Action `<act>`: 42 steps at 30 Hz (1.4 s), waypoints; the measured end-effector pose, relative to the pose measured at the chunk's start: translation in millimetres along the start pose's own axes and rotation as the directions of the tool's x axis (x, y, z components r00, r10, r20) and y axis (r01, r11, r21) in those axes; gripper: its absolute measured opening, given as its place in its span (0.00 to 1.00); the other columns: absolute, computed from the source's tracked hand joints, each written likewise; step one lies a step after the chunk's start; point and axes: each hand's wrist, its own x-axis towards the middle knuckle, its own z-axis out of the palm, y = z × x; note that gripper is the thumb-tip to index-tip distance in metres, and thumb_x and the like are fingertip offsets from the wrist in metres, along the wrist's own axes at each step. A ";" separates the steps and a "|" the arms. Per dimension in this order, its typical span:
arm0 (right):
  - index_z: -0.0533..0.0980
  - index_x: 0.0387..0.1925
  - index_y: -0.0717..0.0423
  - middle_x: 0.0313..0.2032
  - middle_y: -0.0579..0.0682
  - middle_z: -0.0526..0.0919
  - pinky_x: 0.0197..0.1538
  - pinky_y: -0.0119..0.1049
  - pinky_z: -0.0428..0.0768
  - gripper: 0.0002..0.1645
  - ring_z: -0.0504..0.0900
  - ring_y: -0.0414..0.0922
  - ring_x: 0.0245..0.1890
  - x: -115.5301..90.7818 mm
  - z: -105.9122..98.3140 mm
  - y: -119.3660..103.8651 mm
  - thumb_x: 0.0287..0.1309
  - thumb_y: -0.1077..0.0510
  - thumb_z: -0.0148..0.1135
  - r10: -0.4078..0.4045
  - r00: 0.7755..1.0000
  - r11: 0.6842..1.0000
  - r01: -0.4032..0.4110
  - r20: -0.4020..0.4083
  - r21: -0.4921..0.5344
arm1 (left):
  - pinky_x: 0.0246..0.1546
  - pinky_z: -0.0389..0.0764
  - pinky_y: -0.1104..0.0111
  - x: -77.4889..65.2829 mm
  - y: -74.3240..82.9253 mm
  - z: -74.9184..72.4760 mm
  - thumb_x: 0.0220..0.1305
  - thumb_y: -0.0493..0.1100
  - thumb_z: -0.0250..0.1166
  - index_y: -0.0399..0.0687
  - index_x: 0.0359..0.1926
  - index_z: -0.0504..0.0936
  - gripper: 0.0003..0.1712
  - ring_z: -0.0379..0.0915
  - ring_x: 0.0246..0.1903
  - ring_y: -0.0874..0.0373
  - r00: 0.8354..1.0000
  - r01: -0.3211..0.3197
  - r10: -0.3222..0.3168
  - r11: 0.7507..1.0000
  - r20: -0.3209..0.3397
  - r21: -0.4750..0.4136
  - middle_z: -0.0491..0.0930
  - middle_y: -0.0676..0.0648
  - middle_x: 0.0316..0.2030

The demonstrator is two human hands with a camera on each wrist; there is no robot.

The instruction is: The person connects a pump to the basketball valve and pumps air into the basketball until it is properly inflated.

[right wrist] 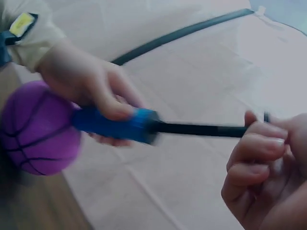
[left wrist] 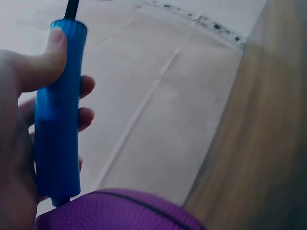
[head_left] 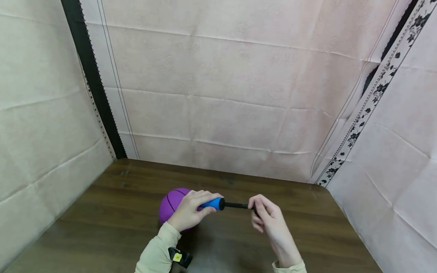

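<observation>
A blue hand pump [left wrist: 58,115] lies roughly level in the head view, its near end against a purple ball [head_left: 169,204] with black lines. My left hand [head_left: 192,209] grips the blue barrel, thumb along one side and fingers round the other. From the barrel's far end a black rod [right wrist: 201,129] extends toward my right hand [head_left: 269,220]. The right fingers curl round the rod's outer end and pinch its handle, which they mostly hide. In the left wrist view the pump's narrow tip meets the top of the ball.
Ball and hands are over a dark brown wooden table [head_left: 129,212]. Pale cloth walls [head_left: 218,94] enclose it at the back and both sides. A black device with a yellow label [head_left: 177,257] is strapped on the left wrist.
</observation>
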 end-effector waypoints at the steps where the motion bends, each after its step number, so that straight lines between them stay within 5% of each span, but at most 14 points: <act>1: 0.68 0.36 0.62 0.16 0.40 0.57 0.15 0.34 0.53 0.18 0.54 0.36 0.13 1.9 3.0 3.1 0.76 0.53 0.38 0.006 1.000 1.000 -0.006 0.007 0.005 | 0.44 0.72 0.63 0.5 1.1 3.9 0.63 0.48 0.64 0.64 0.59 0.76 0.22 0.77 0.44 0.64 1.000 -0.010 0.010 1.000 0.001 0.004 0.83 0.57 0.46; 6: 0.63 0.40 0.73 0.18 0.42 0.59 0.18 0.26 0.60 0.24 0.58 0.32 0.15 11.1 17.9 17.3 0.76 0.51 0.36 0.073 0.996 0.997 -0.073 0.047 -0.011 | 0.44 0.72 0.64 2.5 8.0 18.2 0.67 0.49 0.60 0.59 0.61 0.74 0.21 0.77 0.44 0.62 0.998 -0.059 0.058 0.998 0.025 0.021 0.83 0.54 0.48; 12: 0.69 0.42 0.68 0.20 0.43 0.62 0.22 0.24 0.62 0.24 0.60 0.34 0.16 7.5 16.1 12.9 0.73 0.47 0.45 0.187 0.982 0.981 -0.186 0.016 -0.056 | 0.44 0.72 0.65 3.3 8.1 9.6 0.67 0.48 0.61 0.62 0.60 0.74 0.21 0.76 0.43 0.65 0.996 -0.052 0.052 0.999 0.066 -0.016 0.82 0.57 0.45; 21: 0.69 0.37 0.64 0.17 0.42 0.59 0.15 0.37 0.56 0.16 0.53 0.44 0.14 -5.5 -8.2 -7.6 0.76 0.56 0.40 -0.041 0.999 0.998 0.041 0.003 -0.056 | 0.47 0.72 0.62 3.9 0.4 -5.2 0.67 0.48 0.61 0.64 0.60 0.75 0.21 0.76 0.44 0.65 0.998 0.007 -0.008 1.000 0.067 0.017 0.82 0.57 0.46; 31: 0.65 0.40 0.73 0.17 0.44 0.59 0.16 0.27 0.60 0.23 0.58 0.33 0.13 10.3 20.5 14.5 0.76 0.53 0.40 0.081 0.996 0.995 -0.078 0.037 -0.069 | 0.49 0.70 0.60 3.0 4.8 13.0 0.70 0.48 0.56 0.57 0.61 0.72 0.19 0.72 0.45 0.63 0.990 -0.022 0.016 0.999 0.142 0.042 0.79 0.56 0.47; 37: 0.71 0.38 0.68 0.16 0.42 0.61 0.19 0.24 0.60 0.22 0.58 0.33 0.13 8.6 21.3 11.3 0.72 0.50 0.49 0.135 0.986 0.989 -0.140 -0.096 -0.046 | 0.48 0.70 0.61 1.9 4.4 6.4 0.69 0.49 0.57 0.65 0.62 0.71 0.21 0.72 0.46 0.67 0.993 0.000 -0.002 1.000 0.122 0.010 0.79 0.60 0.46; 42: 0.74 0.31 0.58 0.13 0.39 0.59 0.15 0.31 0.50 0.17 0.56 0.32 0.12 -0.6 8.5 -2.3 0.72 0.52 0.50 0.036 0.962 0.999 -0.033 -0.271 0.018 | 0.51 0.69 0.60 2.8 -0.2 1.2 0.69 0.50 0.57 0.66 0.63 0.72 0.22 0.72 0.47 0.68 0.993 0.037 -0.040 0.999 0.109 0.032 0.79 0.60 0.47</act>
